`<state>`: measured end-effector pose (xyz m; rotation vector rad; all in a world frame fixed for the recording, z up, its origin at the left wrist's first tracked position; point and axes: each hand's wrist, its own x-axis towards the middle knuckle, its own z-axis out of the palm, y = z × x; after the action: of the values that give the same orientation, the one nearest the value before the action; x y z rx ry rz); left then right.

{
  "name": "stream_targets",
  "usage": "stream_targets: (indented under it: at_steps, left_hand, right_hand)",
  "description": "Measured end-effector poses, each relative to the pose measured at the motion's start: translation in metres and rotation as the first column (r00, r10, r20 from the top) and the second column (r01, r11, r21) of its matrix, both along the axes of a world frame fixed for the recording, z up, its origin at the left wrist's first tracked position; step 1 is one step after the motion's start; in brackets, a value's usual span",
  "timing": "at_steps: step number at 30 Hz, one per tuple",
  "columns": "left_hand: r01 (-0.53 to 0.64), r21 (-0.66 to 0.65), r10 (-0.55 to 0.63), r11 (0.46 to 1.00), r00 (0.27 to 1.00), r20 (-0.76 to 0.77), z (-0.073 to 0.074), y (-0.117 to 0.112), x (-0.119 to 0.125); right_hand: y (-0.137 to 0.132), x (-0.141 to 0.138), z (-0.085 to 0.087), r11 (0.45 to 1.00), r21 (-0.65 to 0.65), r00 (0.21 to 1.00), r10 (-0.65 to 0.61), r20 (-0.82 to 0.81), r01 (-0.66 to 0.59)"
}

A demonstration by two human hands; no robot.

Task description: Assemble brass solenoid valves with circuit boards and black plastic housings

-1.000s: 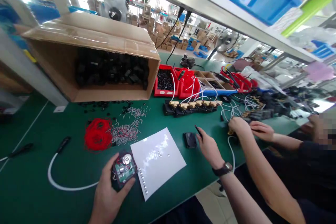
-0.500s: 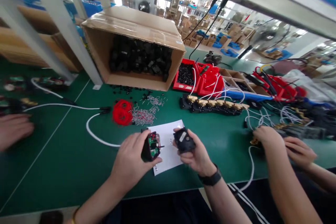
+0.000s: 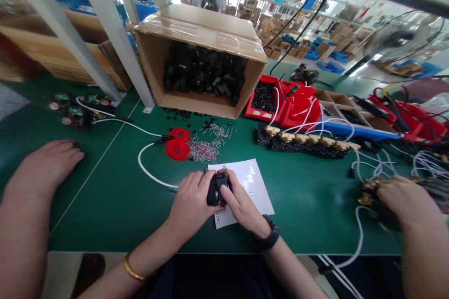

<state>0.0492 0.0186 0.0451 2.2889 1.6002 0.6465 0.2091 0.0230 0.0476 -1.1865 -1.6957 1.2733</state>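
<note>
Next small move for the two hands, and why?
Probably press the two black housing parts together: the left hand and right hand hold them close side by side over the white paper, and a seam seems visible between them.

The black, boxy plastic housing (image 3: 212, 195) is gripped between the thumb and fingers of the left hand (image 3: 191, 198), its inside hidden. Just beside it, the black, squarish plastic cover (image 3: 222, 181) is pinched in the right hand (image 3: 243, 202), thumb across its face; whether the two parts fully meet cannot be told. A round white cable (image 3: 139, 159) emerges beside the left hand, bows out leftward over the table and curves back beyond the grip to a slim black connector (image 3: 162, 139).
</note>
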Motion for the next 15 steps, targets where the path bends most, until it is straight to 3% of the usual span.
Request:
stream_targets:
  at_steps: [7, 12, 15]
  left_hand:
    - [-0.035, 0.005, 0.034, 0.999, 0.998, 0.051, -0.002, -0.003, 0.002]
    - [-0.031, 0.028, 0.027, 0.999, 0.991, 0.134, -0.006, -0.003, 0.003]
    - [-0.048, -0.023, 0.053, 0.999, 0.96, 0.274, -0.016, -0.004, 0.0]
  right_hand:
    - [-0.002, -0.002, -0.011, 0.999, 0.039, 0.999, -0.031, 0.039, 0.03]
    - [-0.006, -0.009, -0.006, 0.995, 0.103, 0.977, -0.031, 0.213, 0.009]
    - [-0.005, -0.012, -0.005, 0.994, 0.112, 0.948, -0.048, 0.316, 0.013]
